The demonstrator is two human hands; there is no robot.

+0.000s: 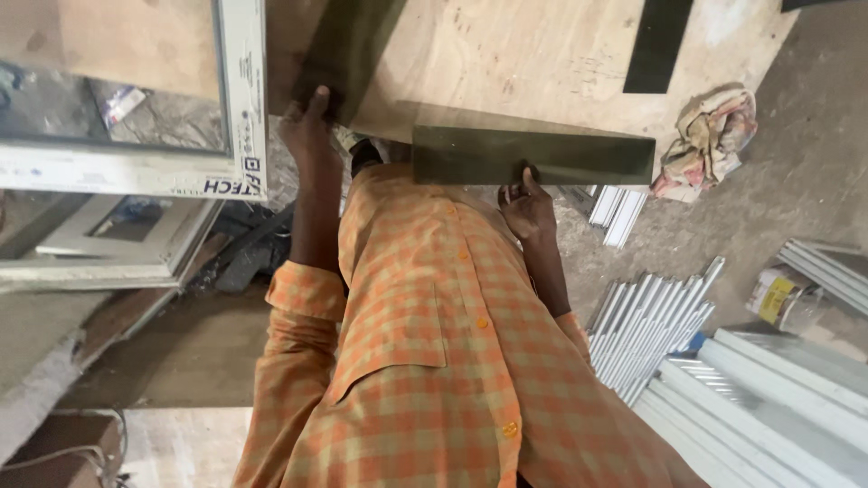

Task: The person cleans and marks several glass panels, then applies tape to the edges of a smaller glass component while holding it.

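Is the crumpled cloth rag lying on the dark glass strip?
No, the crumpled cloth rag lies on the plywood table, apart from the dark glass strip.

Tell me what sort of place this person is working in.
Probably a window-making workshop. A white window frame lies on the plywood bench, bundles of white frame strips are stacked on the floor, and both hands hold tinted glass strips.

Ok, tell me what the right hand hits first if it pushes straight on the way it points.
The right hand points up the picture and already grips the dark tinted rectangular glass pane. Past that, the light brown plywood tabletop probably comes first, though depth is unclear.
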